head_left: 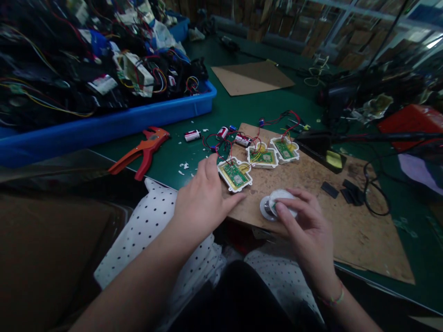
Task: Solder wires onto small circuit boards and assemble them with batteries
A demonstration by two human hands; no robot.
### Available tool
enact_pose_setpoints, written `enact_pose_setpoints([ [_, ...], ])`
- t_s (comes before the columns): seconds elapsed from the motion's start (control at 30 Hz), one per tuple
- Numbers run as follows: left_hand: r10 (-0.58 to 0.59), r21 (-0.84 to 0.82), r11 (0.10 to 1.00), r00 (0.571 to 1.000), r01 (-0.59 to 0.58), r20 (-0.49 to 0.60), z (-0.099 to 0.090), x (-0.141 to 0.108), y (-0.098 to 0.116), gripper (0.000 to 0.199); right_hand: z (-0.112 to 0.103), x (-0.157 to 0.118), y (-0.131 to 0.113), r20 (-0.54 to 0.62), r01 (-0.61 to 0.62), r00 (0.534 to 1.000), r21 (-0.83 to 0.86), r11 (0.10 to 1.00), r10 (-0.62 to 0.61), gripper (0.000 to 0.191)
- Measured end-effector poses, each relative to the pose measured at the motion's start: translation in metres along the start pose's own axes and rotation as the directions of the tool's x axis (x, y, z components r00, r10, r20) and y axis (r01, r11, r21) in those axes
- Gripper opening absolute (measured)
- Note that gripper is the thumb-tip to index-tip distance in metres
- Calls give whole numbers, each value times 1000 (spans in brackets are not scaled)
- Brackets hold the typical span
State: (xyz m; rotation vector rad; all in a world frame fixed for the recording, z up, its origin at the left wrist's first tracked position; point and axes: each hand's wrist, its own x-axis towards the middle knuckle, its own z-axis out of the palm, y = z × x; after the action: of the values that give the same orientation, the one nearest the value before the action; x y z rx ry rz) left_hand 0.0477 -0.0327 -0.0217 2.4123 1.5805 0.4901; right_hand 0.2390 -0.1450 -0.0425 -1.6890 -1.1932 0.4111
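Observation:
My left hand point(202, 193) spans the near corner of a white plastic case with a green circuit board point(235, 175). Its fingers lie along the left side and the thumb along the near edge. Two similar cases, a middle one point(263, 157) and a far one point(284, 148), sit just beyond on the brown board point(332, 207). My right hand point(308, 226) grips a small white spool of solder wire point(277, 205) between thumb and fingers, near the board's front edge. Red-and-white batteries point(192, 135) with red and black wires lie behind the cases.
A blue tray point(173, 113) heaped with wired black parts fills the left. Red-orange cutters point(147, 150) lie before it. A black holder with a yellow sponge point(334, 159), black pieces point(351, 191) and a looped cable point(377, 212) are right. A cardboard sheet point(252, 78) lies behind.

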Motion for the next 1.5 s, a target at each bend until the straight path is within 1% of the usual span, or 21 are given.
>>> enact_pose_setpoints([
  [0.1,-28,-44,999,999,30,43,2,4,-1,100,-1,0,3,-4,24,1000,12,1000,-24,10],
  [0.2,-43,-145,988,996,53,73,0,2,-7,100,-1,1,7,-7,45,999,33,998,-45,12],
  [0.33,21,-328,944,986,34,163,0,-17,-13,95,-4,1,11,-5,42,999,83,996,-42,11],
  [0.43,16,-360,932,987,43,160,3,-36,-14,84,-7,0,11,-11,30,1000,95,995,-29,8],
  [0.53,11,-325,945,989,38,149,5,-47,-15,77,-8,0,11,-14,29,1000,108,994,-28,7],
  [0.57,33,-299,954,988,14,150,3,-49,-15,76,-9,0,11,-15,25,1000,117,993,-23,7],
  [0.63,104,-222,972,986,-73,131,-3,-50,-13,82,-9,0,11,-29,7,1000,150,989,-3,7],
  [0.7,168,-140,977,984,-158,65,-13,-51,-7,89,-8,1,13,-50,-20,998,211,977,31,8],
  [0.73,188,-118,976,982,-185,13,-18,-51,-2,85,-7,1,14,-67,-31,997,247,969,48,8],
  [0.77,199,-114,973,979,-203,-47,-24,-50,4,74,-6,1,16,-85,-38,994,283,958,65,8],
  [0.8,213,-125,966,972,-225,-103,-28,-49,11,58,-5,2,17,-106,-42,991,317,948,79,7],
  [0.83,241,-135,956,960,-260,-144,-32,-47,18,40,-4,2,19,-126,-42,988,343,938,90,7],
  [0.87,286,-135,942,945,-308,-161,-34,-43,25,27,-3,2,20,-144,-41,985,360,932,99,8],
  [0.9,340,-119,926,928,-358,-151,-34,-39,31,19,-2,3,21,-157,-41,982,368,929,105,9],
  [0.93,390,-96,911,913,-402,-123,-33,-35,36,15,-1,3,22,-163,-42,981,368,929,109,11],
  [1.0,453,-40,890,891,-454,-35,-28,-25,43,13,0,3,23,-170,-42,979,357,933,109,13],
  [1.1,458,30,888,889,-458,30,-18,-16,48,12,0,3,24,-169,-39,980,351,936,105,15],
  [1.2,443,62,895,896,-441,-13,-12,-15,47,10,0,3,23,-156,-59,980,354,933,121,16],
  [1.27,419,13,908,906,-419,-62,-10,-18,43,11,0,3,23,-154,-74,978,362,929,138,16],
  [1.37,386,-166,902,917,-398,-104,-8,-22,34,13,-2,6,23,-140,-94,976,414,906,165,14],
  [1.5,447,-356,815,887,-457,-116,-1,-27,19,14,-6,7,23,-79,-187,961,516,836,264,14],
])
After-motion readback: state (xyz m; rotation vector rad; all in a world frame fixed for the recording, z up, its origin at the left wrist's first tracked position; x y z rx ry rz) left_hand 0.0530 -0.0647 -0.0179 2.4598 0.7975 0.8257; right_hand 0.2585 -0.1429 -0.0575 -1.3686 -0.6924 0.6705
